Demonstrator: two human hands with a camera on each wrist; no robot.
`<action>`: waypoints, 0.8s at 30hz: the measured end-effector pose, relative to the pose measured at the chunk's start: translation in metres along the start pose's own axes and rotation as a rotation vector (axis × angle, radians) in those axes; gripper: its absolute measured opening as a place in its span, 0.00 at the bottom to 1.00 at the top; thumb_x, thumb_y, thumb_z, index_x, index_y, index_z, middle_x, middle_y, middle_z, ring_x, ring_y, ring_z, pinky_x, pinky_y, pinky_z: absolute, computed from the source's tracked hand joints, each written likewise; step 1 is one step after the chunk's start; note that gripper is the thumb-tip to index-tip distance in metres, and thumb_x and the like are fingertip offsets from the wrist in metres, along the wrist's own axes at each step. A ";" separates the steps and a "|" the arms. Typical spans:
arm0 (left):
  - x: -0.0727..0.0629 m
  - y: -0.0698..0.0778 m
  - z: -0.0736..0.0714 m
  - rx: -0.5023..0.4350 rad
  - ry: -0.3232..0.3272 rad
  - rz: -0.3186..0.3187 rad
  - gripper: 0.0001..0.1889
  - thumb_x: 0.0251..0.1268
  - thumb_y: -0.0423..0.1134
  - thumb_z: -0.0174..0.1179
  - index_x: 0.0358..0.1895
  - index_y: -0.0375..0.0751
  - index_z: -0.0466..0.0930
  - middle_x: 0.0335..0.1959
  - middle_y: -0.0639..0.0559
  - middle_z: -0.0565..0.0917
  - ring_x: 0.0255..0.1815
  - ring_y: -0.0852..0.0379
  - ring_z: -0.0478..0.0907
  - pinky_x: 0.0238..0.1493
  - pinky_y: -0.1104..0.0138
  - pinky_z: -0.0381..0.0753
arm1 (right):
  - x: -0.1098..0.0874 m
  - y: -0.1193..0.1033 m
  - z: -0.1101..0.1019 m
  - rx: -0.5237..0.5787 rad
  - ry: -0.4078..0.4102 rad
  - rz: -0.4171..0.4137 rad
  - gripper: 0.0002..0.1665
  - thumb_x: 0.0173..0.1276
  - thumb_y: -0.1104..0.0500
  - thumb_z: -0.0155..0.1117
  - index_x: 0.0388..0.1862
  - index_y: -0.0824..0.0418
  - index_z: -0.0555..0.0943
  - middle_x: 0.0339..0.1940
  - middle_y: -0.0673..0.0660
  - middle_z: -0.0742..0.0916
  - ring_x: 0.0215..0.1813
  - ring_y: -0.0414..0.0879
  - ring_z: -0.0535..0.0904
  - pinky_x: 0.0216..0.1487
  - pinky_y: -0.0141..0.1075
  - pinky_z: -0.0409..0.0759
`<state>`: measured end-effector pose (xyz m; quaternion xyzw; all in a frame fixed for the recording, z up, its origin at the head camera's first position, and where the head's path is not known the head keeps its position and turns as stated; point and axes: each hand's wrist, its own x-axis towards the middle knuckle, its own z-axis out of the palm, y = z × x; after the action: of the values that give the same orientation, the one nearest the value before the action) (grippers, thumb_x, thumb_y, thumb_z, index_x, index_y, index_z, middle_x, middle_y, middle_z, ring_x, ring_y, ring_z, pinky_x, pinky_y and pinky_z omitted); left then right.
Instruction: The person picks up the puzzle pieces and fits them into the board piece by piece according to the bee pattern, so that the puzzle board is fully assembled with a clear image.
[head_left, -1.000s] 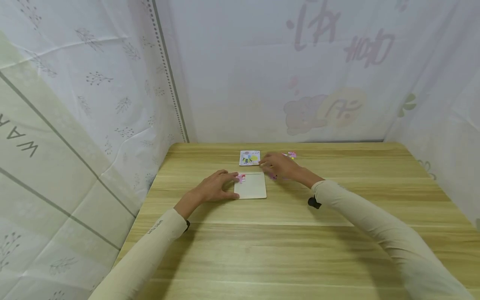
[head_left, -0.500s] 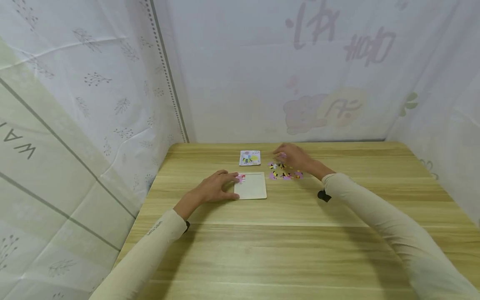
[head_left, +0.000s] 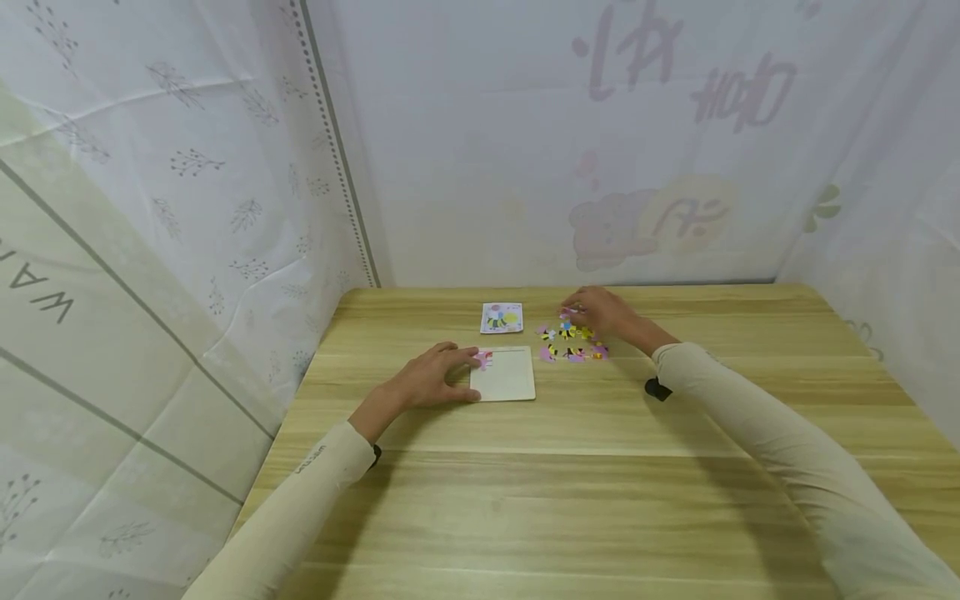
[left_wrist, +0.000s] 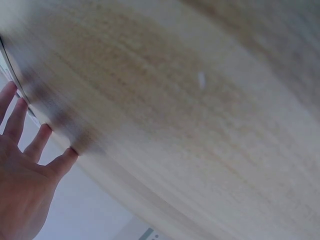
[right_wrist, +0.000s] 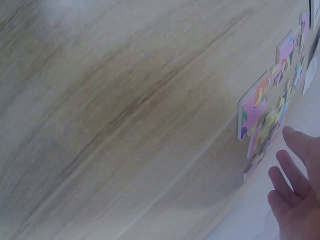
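Note:
My left hand (head_left: 427,377) lies at the left side of a square, pale puzzle tray (head_left: 506,379), thumb by its lower left corner and fingertips at the upper left. Partly under those fingertips sits a pink puzzle piece (head_left: 484,359) in the tray's corner. In the left wrist view the left fingers (left_wrist: 36,147) are spread and fairly straight. My right hand (head_left: 600,312) reaches over the back of a group of loose puzzle pieces (head_left: 574,353), its fingertips at a pink piece (head_left: 566,313). In the right wrist view the right fingers (right_wrist: 292,177) are extended beside the pieces.
A square picture card (head_left: 501,317) with a bee drawing lies behind the tray. The wooden table (head_left: 480,500) ends at the back against a printed cloth (head_left: 480,167), with more cloth on both sides.
My right hand has moved right and back from beside the picture card to the rear of the pieces, uncovering several of them. The left hand has stayed at the tray.

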<state>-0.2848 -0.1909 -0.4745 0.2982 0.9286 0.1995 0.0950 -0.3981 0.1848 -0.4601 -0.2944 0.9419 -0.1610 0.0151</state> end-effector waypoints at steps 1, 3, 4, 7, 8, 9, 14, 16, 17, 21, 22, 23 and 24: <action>0.000 0.000 0.000 0.002 0.002 0.001 0.37 0.63 0.66 0.68 0.72 0.51 0.77 0.80 0.57 0.66 0.80 0.45 0.59 0.74 0.41 0.65 | 0.000 0.000 0.000 -0.006 -0.005 0.004 0.22 0.77 0.58 0.66 0.65 0.67 0.82 0.62 0.68 0.84 0.62 0.64 0.80 0.58 0.56 0.81; 0.000 0.000 0.000 0.008 0.006 0.000 0.38 0.63 0.66 0.68 0.72 0.52 0.77 0.80 0.57 0.66 0.80 0.46 0.59 0.73 0.42 0.66 | -0.001 0.000 0.000 -0.004 -0.013 0.011 0.22 0.77 0.59 0.66 0.65 0.67 0.82 0.62 0.68 0.84 0.61 0.63 0.80 0.56 0.55 0.82; 0.000 0.000 0.000 0.009 0.006 -0.001 0.38 0.63 0.67 0.68 0.72 0.52 0.77 0.80 0.57 0.66 0.80 0.46 0.59 0.73 0.42 0.66 | -0.002 0.000 -0.001 -0.005 -0.015 0.011 0.22 0.77 0.59 0.66 0.65 0.67 0.82 0.62 0.68 0.84 0.61 0.63 0.80 0.56 0.55 0.82; 0.000 -0.001 0.000 0.010 0.007 -0.003 0.38 0.63 0.67 0.68 0.72 0.52 0.77 0.80 0.57 0.66 0.80 0.46 0.59 0.73 0.41 0.67 | -0.002 0.001 0.000 0.001 -0.022 0.009 0.20 0.77 0.59 0.65 0.64 0.67 0.83 0.61 0.67 0.85 0.60 0.62 0.81 0.56 0.55 0.82; 0.000 -0.001 0.000 0.010 0.006 -0.001 0.38 0.63 0.67 0.68 0.72 0.52 0.77 0.80 0.57 0.66 0.80 0.46 0.59 0.73 0.41 0.66 | -0.001 0.001 0.000 0.000 -0.024 0.006 0.20 0.77 0.59 0.65 0.63 0.67 0.83 0.61 0.67 0.85 0.59 0.62 0.81 0.56 0.54 0.82; 0.000 -0.001 0.000 0.008 0.006 -0.001 0.37 0.63 0.66 0.68 0.72 0.52 0.77 0.80 0.58 0.66 0.80 0.45 0.59 0.73 0.41 0.66 | -0.001 0.001 0.000 -0.001 -0.027 0.004 0.19 0.77 0.60 0.65 0.63 0.66 0.84 0.60 0.66 0.86 0.58 0.61 0.82 0.55 0.54 0.82; -0.001 0.000 0.000 -0.003 0.002 -0.001 0.37 0.63 0.65 0.69 0.71 0.51 0.78 0.80 0.58 0.65 0.80 0.45 0.59 0.74 0.41 0.65 | 0.002 0.001 0.001 -0.012 -0.047 0.005 0.18 0.77 0.60 0.65 0.62 0.65 0.84 0.57 0.64 0.87 0.54 0.58 0.83 0.50 0.51 0.83; -0.002 0.000 0.000 0.002 0.003 -0.005 0.36 0.63 0.65 0.69 0.71 0.52 0.78 0.80 0.59 0.65 0.80 0.45 0.59 0.73 0.41 0.65 | 0.002 0.001 0.001 -0.013 -0.050 0.003 0.18 0.77 0.61 0.65 0.62 0.65 0.85 0.56 0.64 0.87 0.55 0.57 0.83 0.51 0.51 0.83; -0.002 0.001 0.000 0.003 0.004 -0.006 0.36 0.63 0.65 0.69 0.71 0.51 0.78 0.80 0.59 0.65 0.80 0.45 0.59 0.73 0.41 0.65 | 0.003 0.001 0.001 -0.015 -0.049 -0.002 0.18 0.77 0.61 0.65 0.62 0.66 0.85 0.56 0.64 0.87 0.55 0.58 0.83 0.52 0.51 0.82; -0.002 0.001 0.000 0.000 0.005 -0.010 0.36 0.63 0.64 0.69 0.71 0.51 0.78 0.80 0.59 0.65 0.80 0.45 0.59 0.73 0.40 0.66 | 0.005 0.002 0.002 -0.033 -0.050 -0.015 0.17 0.78 0.61 0.65 0.61 0.66 0.85 0.55 0.63 0.88 0.55 0.57 0.82 0.54 0.52 0.82; -0.002 0.001 0.000 -0.005 0.004 -0.009 0.36 0.63 0.64 0.69 0.71 0.51 0.78 0.80 0.59 0.65 0.80 0.45 0.59 0.73 0.40 0.66 | 0.005 0.002 0.002 -0.037 -0.051 -0.013 0.18 0.78 0.61 0.65 0.62 0.65 0.85 0.55 0.63 0.87 0.55 0.57 0.82 0.54 0.51 0.82; -0.002 0.001 0.000 -0.006 0.003 -0.010 0.36 0.63 0.63 0.70 0.71 0.51 0.78 0.80 0.59 0.65 0.80 0.45 0.59 0.73 0.39 0.66 | 0.005 0.002 0.002 -0.041 -0.053 -0.015 0.18 0.78 0.61 0.64 0.62 0.65 0.85 0.55 0.63 0.87 0.55 0.57 0.82 0.54 0.51 0.82; -0.002 0.001 0.000 -0.006 0.003 -0.010 0.36 0.63 0.63 0.69 0.71 0.51 0.78 0.80 0.59 0.65 0.80 0.45 0.59 0.73 0.39 0.66 | 0.005 0.002 0.003 -0.044 -0.054 -0.016 0.18 0.78 0.60 0.64 0.62 0.65 0.85 0.55 0.63 0.87 0.56 0.57 0.81 0.55 0.51 0.82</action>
<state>-0.2822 -0.1911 -0.4742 0.2930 0.9295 0.2023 0.0957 -0.4031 0.1824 -0.4628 -0.3061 0.9422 -0.1324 0.0327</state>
